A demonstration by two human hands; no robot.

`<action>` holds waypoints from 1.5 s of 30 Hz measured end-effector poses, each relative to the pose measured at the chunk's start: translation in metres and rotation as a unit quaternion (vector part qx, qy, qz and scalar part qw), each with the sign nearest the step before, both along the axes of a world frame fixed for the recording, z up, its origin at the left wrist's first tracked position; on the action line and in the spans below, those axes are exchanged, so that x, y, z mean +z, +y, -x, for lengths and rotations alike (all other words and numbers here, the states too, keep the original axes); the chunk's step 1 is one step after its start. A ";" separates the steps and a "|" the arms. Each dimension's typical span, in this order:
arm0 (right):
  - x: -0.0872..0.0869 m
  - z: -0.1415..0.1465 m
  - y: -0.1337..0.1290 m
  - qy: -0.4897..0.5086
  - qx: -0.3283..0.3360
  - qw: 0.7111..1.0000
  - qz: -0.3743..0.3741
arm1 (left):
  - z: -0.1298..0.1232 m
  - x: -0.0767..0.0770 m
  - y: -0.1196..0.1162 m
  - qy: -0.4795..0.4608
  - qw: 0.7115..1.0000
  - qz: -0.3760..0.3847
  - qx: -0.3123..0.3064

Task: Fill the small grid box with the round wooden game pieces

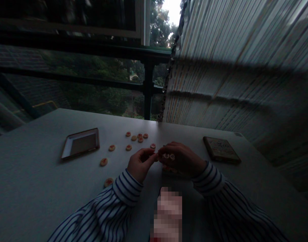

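A small round pale wooden disc [156, 157] sits near the middle of the frame, right where the fingertips of both hands meet. The left hand [142, 163], bare and coming from a white sleeve with dark blue stripes [128, 189], has its thumb and fingers drawn nearly together at the tips, against that disc. The right hand [181, 158] is curved over from the other side, its fingers bent down and their tips beside the same disc; which hand has hold of it, or whether both do, cannot be told. Below the right palm, in shadow, more round discs [166, 168] show in a cluster, partly hidden.

Just beyond the hands lies a single disc with a red mark [153, 146]. Up and to the left, a loose group of red-marked round discs [139, 135] lies on the white tabletop [50, 188], and others trail down the left, the lowest [108, 182] just beside the left cuff.

Farther left stands a shallow rectangular tray with pale inner walls and a dark floor [83, 145]. At right lies a flat rectangular dark-edged box with a patterned top [221, 149]. A striped curtain [214, 80] fills the upper right; a dark metal railing [148, 77] crosses the upper left.
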State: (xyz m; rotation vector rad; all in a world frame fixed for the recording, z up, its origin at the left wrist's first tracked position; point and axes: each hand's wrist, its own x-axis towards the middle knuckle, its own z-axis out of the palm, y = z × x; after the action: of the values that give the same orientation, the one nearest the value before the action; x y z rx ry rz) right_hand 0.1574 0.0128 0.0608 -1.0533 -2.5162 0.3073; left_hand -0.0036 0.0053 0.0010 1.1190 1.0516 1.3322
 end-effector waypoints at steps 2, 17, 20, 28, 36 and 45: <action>0.000 0.000 0.000 -0.003 0.000 1.000 -0.004 | 0.000 0.000 0.000 -0.001 1.000 -0.002 -0.004; 0.004 -0.012 0.008 -0.034 -0.019 0.999 -0.007 | 0.001 -0.007 -0.002 0.166 0.981 -0.087 -0.040; 0.004 -0.016 0.010 -0.057 -0.033 0.998 -0.005 | 0.000 -0.011 -0.004 0.222 0.965 -0.125 -0.056; -0.006 -0.023 0.016 -0.160 -0.033 0.987 0.011 | -0.002 -0.013 -0.006 0.297 0.932 -0.198 -0.065; -0.014 -0.024 0.019 -0.173 -0.042 0.983 0.040 | -0.002 -0.019 -0.006 0.375 0.898 -0.208 -0.096; -0.011 -0.019 0.017 -0.203 -0.055 0.975 0.072 | -0.002 -0.022 -0.006 0.389 0.888 -0.221 -0.104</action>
State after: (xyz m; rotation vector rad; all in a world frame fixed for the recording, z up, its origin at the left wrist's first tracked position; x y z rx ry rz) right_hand 0.1766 0.0294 0.0498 -1.4333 -2.8095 0.2675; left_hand -0.0016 -0.0011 -0.0205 2.1625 1.1526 0.9665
